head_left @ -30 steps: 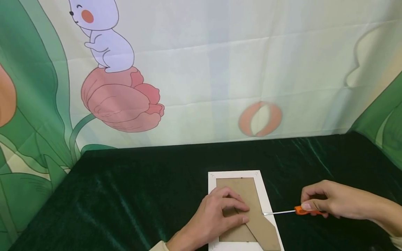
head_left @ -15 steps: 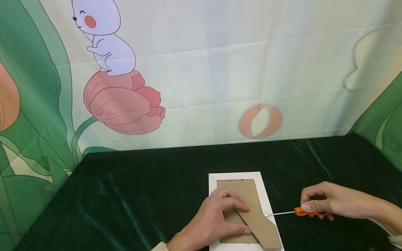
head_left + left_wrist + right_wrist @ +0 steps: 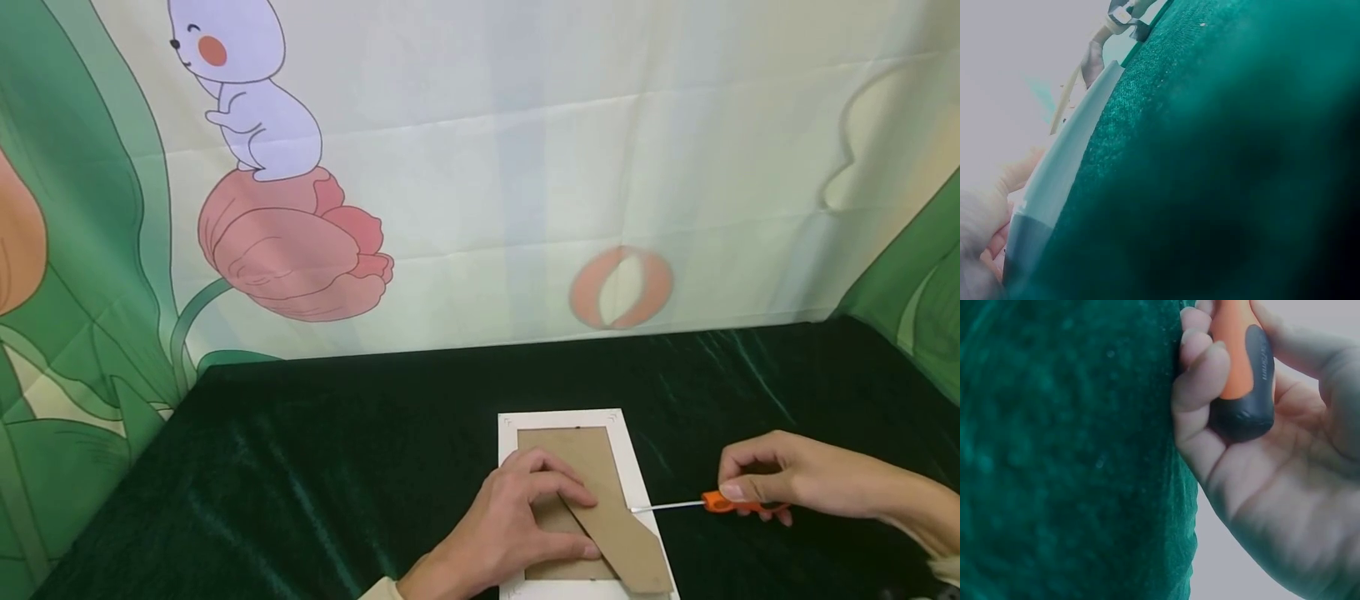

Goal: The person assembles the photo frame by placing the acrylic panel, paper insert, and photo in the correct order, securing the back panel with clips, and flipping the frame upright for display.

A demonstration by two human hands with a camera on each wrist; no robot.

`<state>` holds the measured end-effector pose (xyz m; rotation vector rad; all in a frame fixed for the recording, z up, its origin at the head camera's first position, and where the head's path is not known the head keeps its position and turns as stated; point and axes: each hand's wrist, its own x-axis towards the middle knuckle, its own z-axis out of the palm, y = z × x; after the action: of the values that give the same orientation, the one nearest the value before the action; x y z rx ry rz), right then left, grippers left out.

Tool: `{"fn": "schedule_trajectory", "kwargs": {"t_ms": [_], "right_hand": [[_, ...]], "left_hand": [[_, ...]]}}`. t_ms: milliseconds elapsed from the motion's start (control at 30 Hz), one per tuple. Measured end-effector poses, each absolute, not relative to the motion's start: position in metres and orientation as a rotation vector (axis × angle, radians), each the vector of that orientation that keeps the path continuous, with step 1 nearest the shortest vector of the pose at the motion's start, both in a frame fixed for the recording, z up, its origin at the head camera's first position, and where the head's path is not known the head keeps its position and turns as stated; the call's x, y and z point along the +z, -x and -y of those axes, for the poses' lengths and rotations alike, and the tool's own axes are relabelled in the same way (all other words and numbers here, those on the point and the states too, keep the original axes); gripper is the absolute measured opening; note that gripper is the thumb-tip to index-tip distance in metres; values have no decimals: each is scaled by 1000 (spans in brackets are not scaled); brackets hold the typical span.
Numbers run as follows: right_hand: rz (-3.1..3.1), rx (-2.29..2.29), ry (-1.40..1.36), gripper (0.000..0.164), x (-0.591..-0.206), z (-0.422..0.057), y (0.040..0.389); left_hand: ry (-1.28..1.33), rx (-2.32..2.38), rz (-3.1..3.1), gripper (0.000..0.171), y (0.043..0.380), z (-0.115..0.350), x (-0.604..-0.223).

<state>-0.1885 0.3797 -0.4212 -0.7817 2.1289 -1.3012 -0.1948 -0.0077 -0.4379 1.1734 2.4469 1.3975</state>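
A picture frame (image 3: 560,421) lies face down, white border around a brown backing board. Slanted across the board is its brown stand (image 3: 626,546), with a dark gap along the left edge. My left hand (image 3: 517,512) lies over the frame's left side and holds it, bent fingertips on the stand and thumb at the stand's left edge. My right hand (image 3: 787,479) grips the orange and black handle of a screwdriver (image 3: 1235,369). The screwdriver's metal shaft (image 3: 671,506) points left, its tip at the inner edge of the frame's right border, beside the stand.
Dark green velvet cloth (image 3: 337,467) covers the table. Behind it hangs a pale printed curtain (image 3: 465,183) with a white animal on a pink flower. Green leaf-patterned fabric (image 3: 915,300) closes off the right side.
My left thumb has slid to the stand's left edge, and the gap there looks wider. The screwdriver tip has shifted only slightly at the right border.
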Motion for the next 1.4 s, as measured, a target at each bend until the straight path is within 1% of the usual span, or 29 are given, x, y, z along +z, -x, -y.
{"fn": "schedule_trajectory", "kwargs": {"t_ms": [400, 567, 667, 800, 1400], "right_hand": [[-2137, -1305, 828, 24, -421, -377, 190], [-2139, -1294, 816, 23, -420, -377, 191], [-2140, -1288, 806, 22, -421, -378, 191], [-2146, -1287, 796, 22, -421, -380, 190], [-2195, -1236, 753, 20, -414, -371, 183]], "left_hand": [[-1206, 1380, -2468, 35, 195, 9, -438], [-1278, 1307, -2461, 29, 193, 9, -435], [-1305, 1258, -2466, 22, 192, 8, -433], [-1343, 1197, -2506, 19, 190, 6, -432], [-1345, 1211, -2499, 19, 191, 7, -434]]}}
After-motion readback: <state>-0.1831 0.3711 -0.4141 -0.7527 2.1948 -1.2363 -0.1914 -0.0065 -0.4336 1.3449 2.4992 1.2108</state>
